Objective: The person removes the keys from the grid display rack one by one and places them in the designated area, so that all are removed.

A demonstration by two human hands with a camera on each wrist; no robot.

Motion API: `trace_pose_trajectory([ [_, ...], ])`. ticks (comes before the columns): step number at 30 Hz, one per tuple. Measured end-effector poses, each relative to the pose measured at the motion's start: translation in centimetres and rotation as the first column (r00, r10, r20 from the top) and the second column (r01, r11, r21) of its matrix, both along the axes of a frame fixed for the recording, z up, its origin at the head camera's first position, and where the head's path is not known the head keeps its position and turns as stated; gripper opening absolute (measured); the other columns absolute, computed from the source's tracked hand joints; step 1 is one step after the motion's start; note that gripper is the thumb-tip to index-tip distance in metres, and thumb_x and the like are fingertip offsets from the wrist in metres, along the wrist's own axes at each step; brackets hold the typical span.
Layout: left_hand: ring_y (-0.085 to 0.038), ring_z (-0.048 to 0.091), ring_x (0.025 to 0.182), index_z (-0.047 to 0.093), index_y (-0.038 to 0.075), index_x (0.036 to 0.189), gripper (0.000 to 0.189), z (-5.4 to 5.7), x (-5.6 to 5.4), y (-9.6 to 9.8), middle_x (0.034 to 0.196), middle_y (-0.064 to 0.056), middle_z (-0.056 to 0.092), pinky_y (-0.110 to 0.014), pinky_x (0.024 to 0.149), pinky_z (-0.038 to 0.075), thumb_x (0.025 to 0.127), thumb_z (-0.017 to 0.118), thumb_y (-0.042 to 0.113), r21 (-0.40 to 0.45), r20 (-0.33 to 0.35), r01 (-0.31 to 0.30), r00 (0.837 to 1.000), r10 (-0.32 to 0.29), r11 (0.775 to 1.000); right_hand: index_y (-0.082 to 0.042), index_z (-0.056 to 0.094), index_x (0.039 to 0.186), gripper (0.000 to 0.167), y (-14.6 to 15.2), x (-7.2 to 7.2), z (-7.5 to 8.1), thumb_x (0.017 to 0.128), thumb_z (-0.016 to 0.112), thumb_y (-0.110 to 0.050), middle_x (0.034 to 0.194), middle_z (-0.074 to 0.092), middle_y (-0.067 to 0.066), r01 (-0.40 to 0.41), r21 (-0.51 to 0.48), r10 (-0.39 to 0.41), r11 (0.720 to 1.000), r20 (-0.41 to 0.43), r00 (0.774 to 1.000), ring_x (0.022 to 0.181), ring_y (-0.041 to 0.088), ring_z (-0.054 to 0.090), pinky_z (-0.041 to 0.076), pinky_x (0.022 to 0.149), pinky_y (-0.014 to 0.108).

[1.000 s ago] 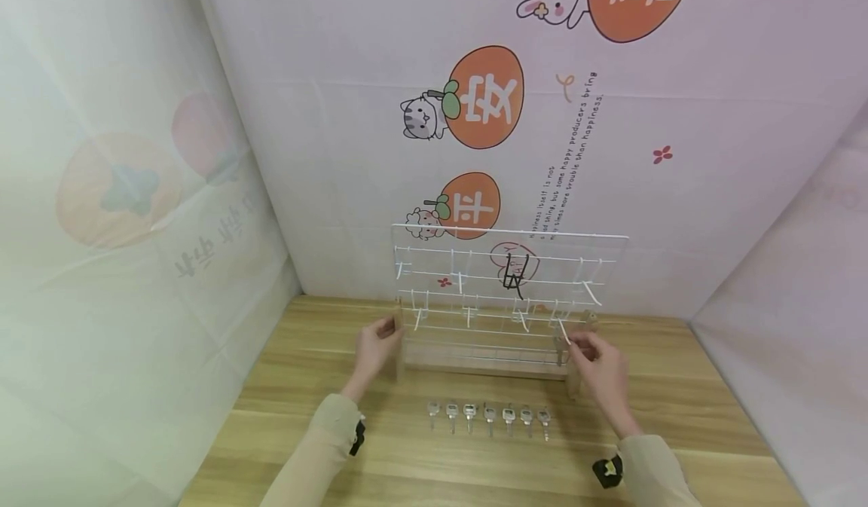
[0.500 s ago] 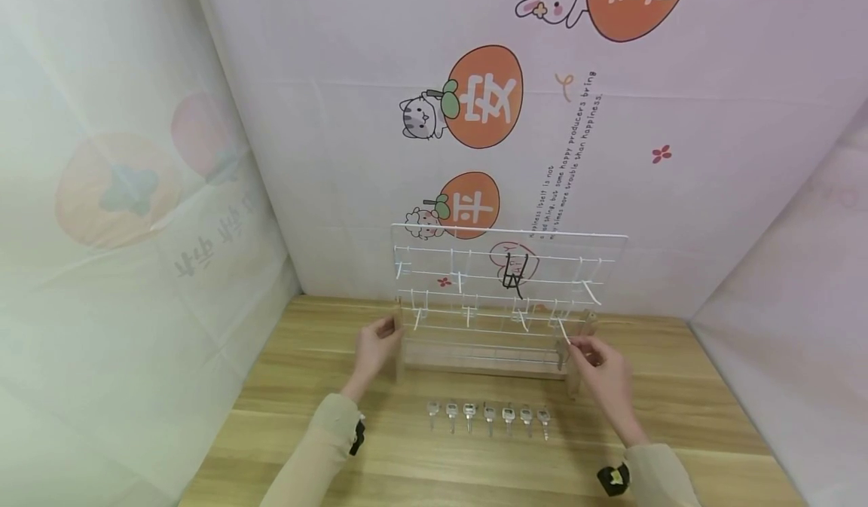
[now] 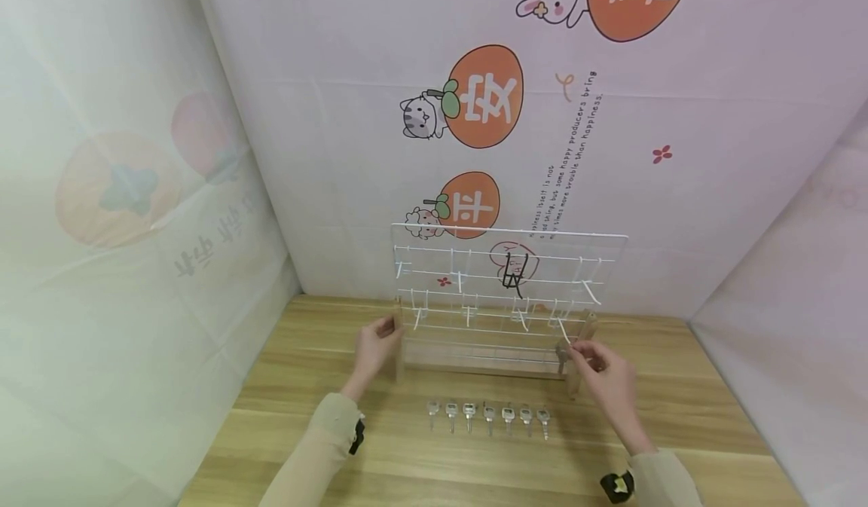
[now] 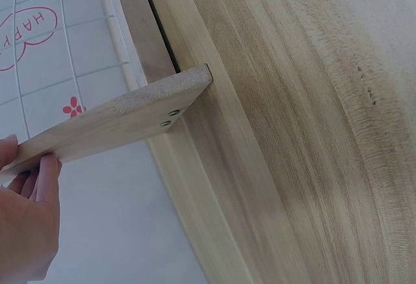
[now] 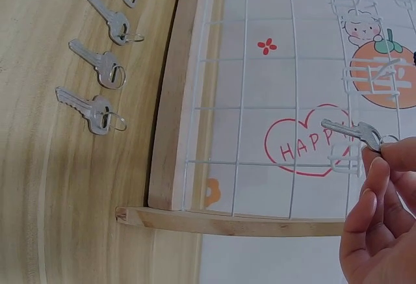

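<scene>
A white wire grid rack [image 3: 508,231] in a wooden frame stands at the back of the table, with several hooks on its bars. My left hand [image 3: 375,347] grips the rack's left wooden side board [image 4: 123,118], thumb on one face and fingers on the other. At the other end, my right hand [image 3: 606,383] pinches a silver key [image 5: 356,130] by its ring between thumb and fingertips. The ring is partly hidden by the fingers. In the head view those fingertips are right at the tip of the lower right white hook [image 3: 564,331].
Several silver keys with rings lie in a row on the wooden table [image 3: 380,462] before the rack, among them a key [image 5: 99,112] at the row's right end. One black hook [image 3: 513,279] hangs among the white ones. Printed white cloth [image 3: 339,153] encloses the back and sides.
My right hand has shifted slightly down and to the right, with the key moving along in its fingers. The left hand and the rack have stayed put.
</scene>
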State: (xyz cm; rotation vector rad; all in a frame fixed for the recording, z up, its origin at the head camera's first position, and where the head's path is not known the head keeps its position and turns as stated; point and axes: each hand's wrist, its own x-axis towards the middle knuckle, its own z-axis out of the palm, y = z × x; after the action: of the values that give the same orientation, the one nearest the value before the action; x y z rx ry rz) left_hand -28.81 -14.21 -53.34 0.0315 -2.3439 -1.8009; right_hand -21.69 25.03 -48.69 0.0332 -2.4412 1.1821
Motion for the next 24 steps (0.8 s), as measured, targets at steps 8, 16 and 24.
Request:
trace_pose_trajectory([
  [8, -0.044, 0.066, 0.114, 0.06, -0.012, 0.125, 0.041, 0.1, 0.0, 0.0, 0.125, -0.033, 0.063, -0.043, 0.095, 0.06, 0.09, 0.071, 0.006, 0.011, -0.006, -0.006, 1.0, 0.006, 1.0, -0.004, 0.073, 0.096, 0.01, 0.4, 0.3, -1.0, 0.091, 0.071, -0.012, 0.089, 0.076, 0.018, 0.002, 0.016, -0.003, 1.0, 0.047, 0.999, 0.057, -0.005, 0.055, 0.045, 0.044, 0.015],
  [16, -0.044, 0.067, 0.111, 0.061, -0.013, 0.122, 0.039, 0.2, 0.0, 0.1, 0.122, -0.033, 0.064, -0.041, 0.093, 0.061, 0.088, 0.071, 0.004, -0.002, -0.035, -0.009, 0.999, 0.009, 1.0, -0.004, 0.072, 0.099, 0.013, 0.6, 0.8, -2.9, 0.093, 0.068, -0.015, 0.093, 0.076, 0.017, -0.013, 0.055, 0.007, 0.998, 0.109, 0.994, 0.061, -0.003, 0.058, 0.05, 0.049, 0.015],
  [24, -0.046, 0.067, 0.11, 0.061, -0.015, 0.12, 0.037, 0.2, 0.0, 0.2, 0.12, -0.035, 0.064, -0.043, 0.092, 0.061, 0.088, 0.07, 0.0, -0.008, -0.047, -0.015, 0.999, 0.014, 1.0, -0.002, 0.071, 0.096, 0.008, 0.8, 1.1, -4.9, 0.091, 0.068, -0.008, 0.089, 0.075, 0.017, -0.019, 0.053, 0.014, 0.998, 0.099, 0.995, 0.06, 0.005, 0.063, 0.052, 0.049, 0.016],
])
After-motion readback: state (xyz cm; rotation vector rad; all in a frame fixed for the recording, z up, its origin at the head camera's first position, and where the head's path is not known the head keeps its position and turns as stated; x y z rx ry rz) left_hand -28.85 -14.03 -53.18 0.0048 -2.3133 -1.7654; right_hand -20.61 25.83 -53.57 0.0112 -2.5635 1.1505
